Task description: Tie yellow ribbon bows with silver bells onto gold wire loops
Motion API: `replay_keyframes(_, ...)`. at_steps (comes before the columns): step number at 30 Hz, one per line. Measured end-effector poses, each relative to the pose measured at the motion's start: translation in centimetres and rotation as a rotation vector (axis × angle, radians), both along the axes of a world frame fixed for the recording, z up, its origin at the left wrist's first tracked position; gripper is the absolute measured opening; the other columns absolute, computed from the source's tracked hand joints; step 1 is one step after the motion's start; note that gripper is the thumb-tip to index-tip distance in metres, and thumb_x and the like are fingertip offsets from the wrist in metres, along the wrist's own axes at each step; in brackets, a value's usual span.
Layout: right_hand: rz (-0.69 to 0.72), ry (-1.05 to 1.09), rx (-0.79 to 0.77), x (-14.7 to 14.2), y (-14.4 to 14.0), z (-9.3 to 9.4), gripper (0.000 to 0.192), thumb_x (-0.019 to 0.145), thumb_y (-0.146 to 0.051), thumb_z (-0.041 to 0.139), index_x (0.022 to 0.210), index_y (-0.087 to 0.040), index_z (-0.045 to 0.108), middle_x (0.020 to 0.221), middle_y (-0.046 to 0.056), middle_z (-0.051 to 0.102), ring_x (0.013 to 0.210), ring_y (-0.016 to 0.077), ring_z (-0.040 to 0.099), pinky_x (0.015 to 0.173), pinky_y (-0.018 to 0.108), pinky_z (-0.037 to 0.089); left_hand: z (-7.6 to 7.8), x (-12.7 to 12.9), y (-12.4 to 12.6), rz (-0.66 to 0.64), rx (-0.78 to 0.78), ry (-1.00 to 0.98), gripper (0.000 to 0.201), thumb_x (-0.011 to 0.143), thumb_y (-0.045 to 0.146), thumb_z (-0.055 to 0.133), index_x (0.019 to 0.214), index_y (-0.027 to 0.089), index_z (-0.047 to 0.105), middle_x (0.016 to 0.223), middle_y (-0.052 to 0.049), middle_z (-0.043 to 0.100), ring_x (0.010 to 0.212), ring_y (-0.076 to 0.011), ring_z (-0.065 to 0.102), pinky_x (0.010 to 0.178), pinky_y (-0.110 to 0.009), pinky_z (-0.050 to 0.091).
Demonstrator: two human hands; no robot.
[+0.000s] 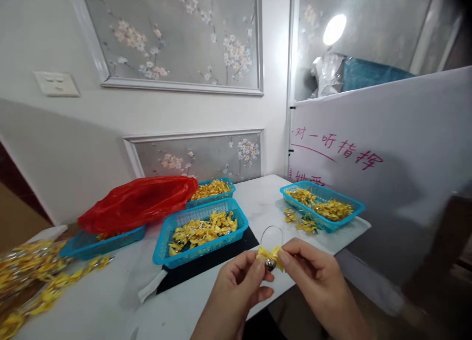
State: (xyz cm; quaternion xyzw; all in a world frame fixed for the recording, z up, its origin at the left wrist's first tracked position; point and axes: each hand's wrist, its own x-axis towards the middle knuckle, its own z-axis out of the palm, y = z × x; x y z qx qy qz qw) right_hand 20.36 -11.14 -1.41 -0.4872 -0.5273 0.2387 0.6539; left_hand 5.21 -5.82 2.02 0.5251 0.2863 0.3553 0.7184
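Observation:
Between my two hands is a yellow ribbon bow point(273, 253) with a shiny round bell point(270, 265) at its middle and a thin loop point(272, 227) standing up above it. My left hand point(241, 281) pinches the bow's left side, thumb in front beside the bell. On the right side, my right hand point(313, 276) grips the other wing between thumb and fingers. Both hands are over the table's front edge. Nearest to them is a blue basket point(162, 254) heaped with similar yellow bows point(206, 232), just to the left.
At the right end of the white table point(254, 202) stands another blue basket point(332, 225), with loose bows point(307, 225) beside it. A red plastic bag point(140, 202) covers a basket at the left. Strung yellow bows point(47, 296) lie far left. A white board point(368, 119) rises at right.

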Motion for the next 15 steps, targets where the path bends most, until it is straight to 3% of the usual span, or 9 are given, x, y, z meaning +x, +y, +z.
replay_keyframes(3,0.033,0.190,-0.022,1.0,-0.4,0.1,0.035,0.088,-0.047,0.065,0.072,-0.016,0.064,0.063,-0.003,0.048,0.059,0.0102,0.039,0.054,0.021,0.033,0.6,2.4,-0.2,-0.095,-0.013,-0.050,0.021,0.069,0.034,0.088,0.073,0.017,0.076,0.077,-0.001,0.064,0.074,-0.0121,0.058,0.069,-0.020,0.052)
replay_keyframes(6,0.038,0.358,0.001,2.0,-0.6,0.6,0.038,0.085,-0.051,0.067,0.070,-0.016,0.061,0.060,-0.005,0.042,0.056,0.0092,0.033,0.051,0.022,0.029,1.4,4.2,-0.1,-0.176,-0.014,-0.061,0.024,0.064,0.033,0.091,0.078,0.018,0.077,0.079,-0.001,0.066,0.076,-0.0128,0.061,0.071,-0.021,0.053)
replay_keyframes(12,-0.155,0.346,0.125,5.7,-1.8,2.6,0.041,0.080,-0.054,0.070,0.067,-0.016,0.059,0.058,-0.005,0.042,0.055,0.0094,0.035,0.052,0.022,0.032,3.6,8.1,0.3,-0.220,-0.086,-0.035,0.034,0.063,0.045,0.089,0.083,0.019,0.079,0.093,-0.005,0.069,0.083,-0.0165,0.063,0.069,-0.024,0.054)
replay_keyframes(15,-0.300,0.310,0.181,9.0,-2.5,3.3,0.043,0.078,-0.057,0.071,0.067,-0.017,0.060,0.057,-0.005,0.045,0.054,0.0101,0.039,0.051,0.024,0.034,3.8,9.0,0.3,-0.197,0.006,0.043,0.040,0.056,0.051,0.090,0.077,0.018,0.079,0.088,-0.005,0.069,0.081,-0.0170,0.063,0.067,-0.024,0.053)
